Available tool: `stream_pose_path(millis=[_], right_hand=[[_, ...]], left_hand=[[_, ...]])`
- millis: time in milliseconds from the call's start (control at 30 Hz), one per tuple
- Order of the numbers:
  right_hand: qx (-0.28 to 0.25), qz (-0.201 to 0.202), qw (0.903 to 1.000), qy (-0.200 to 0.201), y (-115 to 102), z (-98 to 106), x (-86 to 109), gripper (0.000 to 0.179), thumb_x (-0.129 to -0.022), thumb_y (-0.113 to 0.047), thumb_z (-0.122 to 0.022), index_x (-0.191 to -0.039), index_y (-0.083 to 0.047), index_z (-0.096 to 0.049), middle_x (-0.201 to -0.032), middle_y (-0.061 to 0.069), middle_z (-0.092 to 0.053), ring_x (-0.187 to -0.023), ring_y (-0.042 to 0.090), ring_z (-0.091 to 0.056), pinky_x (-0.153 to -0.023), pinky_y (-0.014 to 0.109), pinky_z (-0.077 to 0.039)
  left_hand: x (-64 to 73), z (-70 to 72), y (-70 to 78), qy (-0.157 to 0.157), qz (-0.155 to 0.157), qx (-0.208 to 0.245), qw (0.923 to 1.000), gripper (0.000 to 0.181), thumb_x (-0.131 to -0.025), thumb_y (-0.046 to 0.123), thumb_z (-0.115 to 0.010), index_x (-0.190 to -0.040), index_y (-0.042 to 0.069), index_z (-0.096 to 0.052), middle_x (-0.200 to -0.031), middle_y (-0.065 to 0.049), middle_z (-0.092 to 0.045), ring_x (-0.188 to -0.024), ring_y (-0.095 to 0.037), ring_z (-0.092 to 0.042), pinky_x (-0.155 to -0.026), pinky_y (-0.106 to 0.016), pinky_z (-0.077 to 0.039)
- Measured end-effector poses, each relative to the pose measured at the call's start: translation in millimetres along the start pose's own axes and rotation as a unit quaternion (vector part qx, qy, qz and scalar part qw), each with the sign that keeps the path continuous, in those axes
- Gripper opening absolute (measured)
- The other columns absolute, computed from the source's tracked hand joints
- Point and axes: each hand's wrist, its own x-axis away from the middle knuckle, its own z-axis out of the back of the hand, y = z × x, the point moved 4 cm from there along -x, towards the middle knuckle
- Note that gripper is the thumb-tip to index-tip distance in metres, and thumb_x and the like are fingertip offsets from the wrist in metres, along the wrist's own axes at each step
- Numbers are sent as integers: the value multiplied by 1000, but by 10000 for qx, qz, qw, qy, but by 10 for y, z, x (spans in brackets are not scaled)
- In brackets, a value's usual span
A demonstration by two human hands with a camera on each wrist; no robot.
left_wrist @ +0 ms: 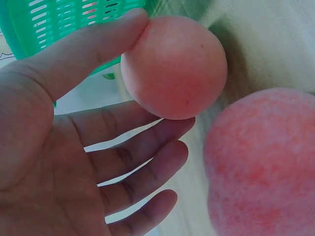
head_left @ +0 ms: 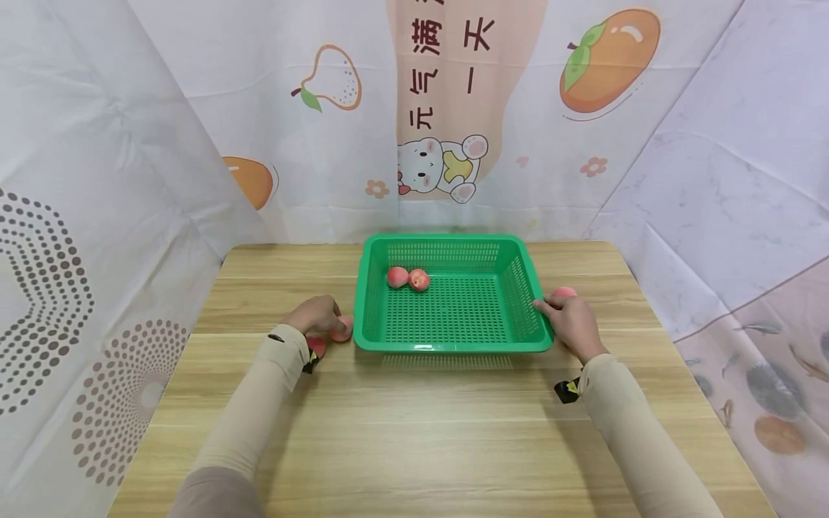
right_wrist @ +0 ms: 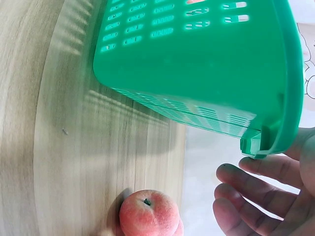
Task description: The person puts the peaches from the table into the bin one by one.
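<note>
My left hand point(head_left: 315, 315) pinches a pinkish peach point(left_wrist: 174, 69) between thumb and fingers, just left of the green plastic basket point(head_left: 453, 347). A second, redder peach point(left_wrist: 266, 157) lies close beside it. At the basket's right side, my right hand point(head_left: 573, 324) grips the rim, with its fingers point(right_wrist: 268, 191) curled under the edge. Inside the basket, a red peach point(head_left: 398, 277) and a yellow-marked peach point(head_left: 419, 280) sit together at the back left. Another peach point(right_wrist: 149, 214) is on the table near my right hand, with part of one more showing behind it.
The wood-grain table point(head_left: 427, 439) carries everything. A printed curtain point(head_left: 324, 180) hangs right behind its back edge, and more cloth panels hang along both sides. Black wrist straps point(head_left: 567, 391) show at the sleeves.
</note>
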Motion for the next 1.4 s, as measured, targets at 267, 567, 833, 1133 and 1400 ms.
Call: stream_pose_path(millis=[267,567,833,1133,1400], right_hand=[[53,6,10000,-2,-14,15,-4,48,-99,-35,-57,-123,6,-64,-120,28,-64,-100,37,-62,-85,49,-49],[-7,55,10000,-13,-8,24,16,47,-99,-34,-57,-122,6,-64,-118,28,-66,-98,37,-63,-83,49,-49],[101,168,9998,78,-14,30,7,45,-99,-32,-57,-120,7,-65,-116,28,-66,-99,40,-64,-84,51,-49],[51,128,9999,70,-23,30,23,44,-98,-31,-58,-120,7,-66,-113,27,-68,-94,36,-64,-81,48,-49],[101,3,9999,-52,-14,19,1,49,-99,-36,-56,-123,6,-64,-119,27,-65,-99,37,-64,-84,49,-49]], left_hand=[[34,127,27,193,29,-99,9998,56,-81,36,-71,-120,-3,-62,-121,-19,-64,-110,-35,-60,-95,-46,-48],[44,193,35,644,250,120,9975,52,-86,38,-64,-121,-1,-62,-125,-19,-63,-112,-37,-59,-94,-48,-49],[24,338,97,1326,293,48,9907,51,-86,39,-65,-118,-1,-66,-119,-18,-67,-105,-35,-62,-88,-46,-50],[33,514,183,2057,427,278,9773,57,-87,41,-64,-124,-2,-59,-121,-21,-64,-108,-37,-60,-90,-47,-48],[82,697,300,2509,222,404,9669,55,-89,42,-62,-124,-1,-62,-114,-20,-67,-103,-37,-61,-89,-47,-47]])
